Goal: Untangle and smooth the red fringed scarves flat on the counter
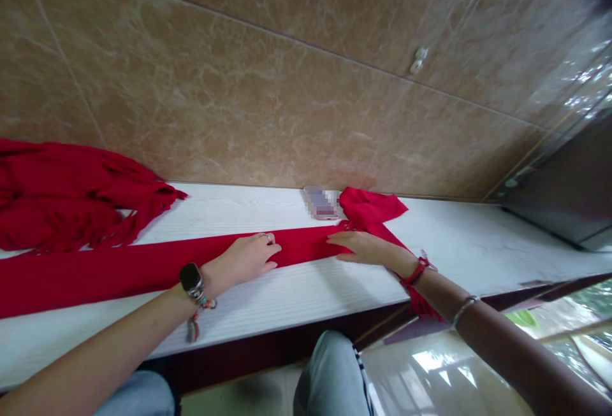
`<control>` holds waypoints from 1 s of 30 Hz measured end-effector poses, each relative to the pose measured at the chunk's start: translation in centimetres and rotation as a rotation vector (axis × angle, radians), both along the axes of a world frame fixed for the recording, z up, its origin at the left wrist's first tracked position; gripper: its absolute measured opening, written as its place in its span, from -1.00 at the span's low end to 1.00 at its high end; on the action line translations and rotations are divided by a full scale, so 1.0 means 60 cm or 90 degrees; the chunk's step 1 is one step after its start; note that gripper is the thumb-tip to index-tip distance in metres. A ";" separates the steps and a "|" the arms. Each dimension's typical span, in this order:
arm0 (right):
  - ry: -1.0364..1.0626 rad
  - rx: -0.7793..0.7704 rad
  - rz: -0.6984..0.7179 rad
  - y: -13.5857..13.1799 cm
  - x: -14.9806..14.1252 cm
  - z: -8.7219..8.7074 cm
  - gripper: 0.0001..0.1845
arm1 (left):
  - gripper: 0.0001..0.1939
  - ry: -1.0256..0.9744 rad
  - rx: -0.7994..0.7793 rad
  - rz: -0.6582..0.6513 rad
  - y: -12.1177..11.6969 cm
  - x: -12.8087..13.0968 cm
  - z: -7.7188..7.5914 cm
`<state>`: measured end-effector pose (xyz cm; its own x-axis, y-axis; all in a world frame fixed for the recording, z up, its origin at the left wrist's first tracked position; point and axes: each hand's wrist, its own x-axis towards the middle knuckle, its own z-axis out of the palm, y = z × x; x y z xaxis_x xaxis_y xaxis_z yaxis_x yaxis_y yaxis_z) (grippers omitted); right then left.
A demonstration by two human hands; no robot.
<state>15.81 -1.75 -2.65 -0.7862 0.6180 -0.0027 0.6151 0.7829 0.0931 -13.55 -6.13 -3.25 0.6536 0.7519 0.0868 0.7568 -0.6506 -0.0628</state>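
Note:
A long red scarf (138,269), folded into a flat narrow strip, runs along the white tabletop from the left edge to my hands. My left hand (246,257) rests on the strip with its fingers loosely bent and apart. To its right, my right hand (363,248) lies palm down with fingers stretched over the strip's right end. Red cloth (370,206) lies loosely bunched just behind my right hand. A fringed red end (423,304) hangs over the front edge under my right forearm; whether it joins the strip is hidden.
A heap of red fringed fabric (71,193) lies at the back left. A phone (320,204) sits near the brown tiled wall (229,97). The white tabletop (459,244) extends right to a dark box-like object (564,174). My knees are below the front edge.

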 end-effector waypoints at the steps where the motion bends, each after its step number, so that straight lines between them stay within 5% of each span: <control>1: 0.001 0.008 -0.003 -0.002 0.000 -0.002 -0.58 | -0.72 -0.004 -0.001 -0.004 0.003 0.000 0.000; 10: -0.071 0.124 0.032 -0.011 -0.009 -0.014 -0.65 | -0.74 0.010 -0.041 -0.038 0.012 0.000 0.014; 30: -0.035 0.130 -0.037 -0.011 -0.018 -0.024 -0.63 | -0.60 -0.006 0.015 -0.001 0.018 0.001 0.008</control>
